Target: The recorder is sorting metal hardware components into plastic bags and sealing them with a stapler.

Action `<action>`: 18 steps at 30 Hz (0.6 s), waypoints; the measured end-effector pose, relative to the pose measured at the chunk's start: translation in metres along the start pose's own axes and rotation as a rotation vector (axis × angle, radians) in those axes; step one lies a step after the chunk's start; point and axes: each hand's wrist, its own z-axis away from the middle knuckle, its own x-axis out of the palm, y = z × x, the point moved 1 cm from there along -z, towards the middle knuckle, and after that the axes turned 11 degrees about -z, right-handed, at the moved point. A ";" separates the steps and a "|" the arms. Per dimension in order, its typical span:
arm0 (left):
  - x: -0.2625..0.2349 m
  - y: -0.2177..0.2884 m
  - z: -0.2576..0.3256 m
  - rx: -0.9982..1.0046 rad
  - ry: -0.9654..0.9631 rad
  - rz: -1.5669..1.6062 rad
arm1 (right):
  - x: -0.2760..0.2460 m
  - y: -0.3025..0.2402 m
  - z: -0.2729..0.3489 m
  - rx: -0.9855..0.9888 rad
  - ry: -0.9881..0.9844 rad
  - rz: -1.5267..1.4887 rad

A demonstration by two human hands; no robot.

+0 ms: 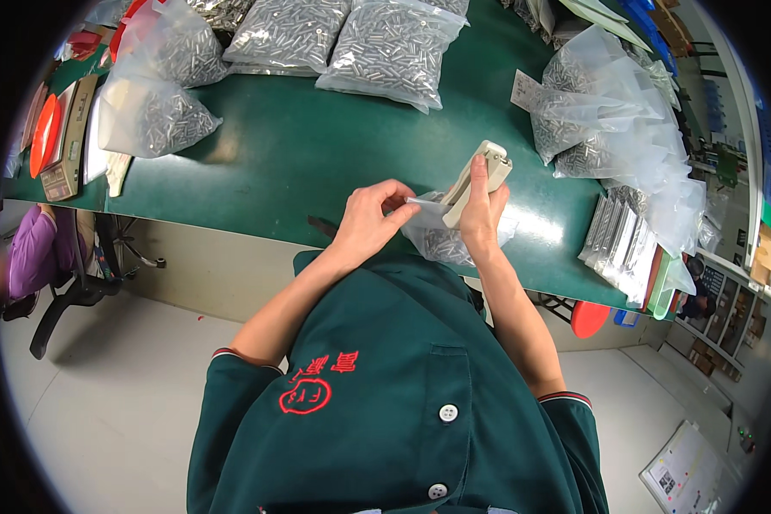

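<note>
A clear plastic bag of small metal pins [438, 245] rests at the table's near edge, in front of my body. My left hand [372, 216] pinches the upper left edge of this bag between thumb and fingers. In my right hand [483, 214] is a cream hand stapler [471, 183], tilted with its upper end away from me. My thumb lies along its top arm, and the jaws' lower end is over the bag's top. My right hand and the stapler hide part of the bag, so I cannot tell whether the jaws are closed on it.
Large bags of metal pins [391, 51] lie along the far side of the green table [291, 141]. More filled bags [595, 111] are heaped at right, beside stacked silvery strips [612, 244]. A scale [68, 146] stands at left. A person in purple [34, 253] sits beyond it.
</note>
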 end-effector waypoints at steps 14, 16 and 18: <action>0.008 0.001 0.009 -0.012 0.162 -0.117 | 0.035 -0.006 0.019 0.089 -0.116 -0.123; 0.005 0.004 0.010 -0.089 0.183 -0.110 | 0.038 -0.009 0.020 0.118 -0.122 -0.149; 0.003 0.003 0.009 -0.098 0.168 -0.091 | 0.043 -0.014 0.021 0.141 -0.107 -0.190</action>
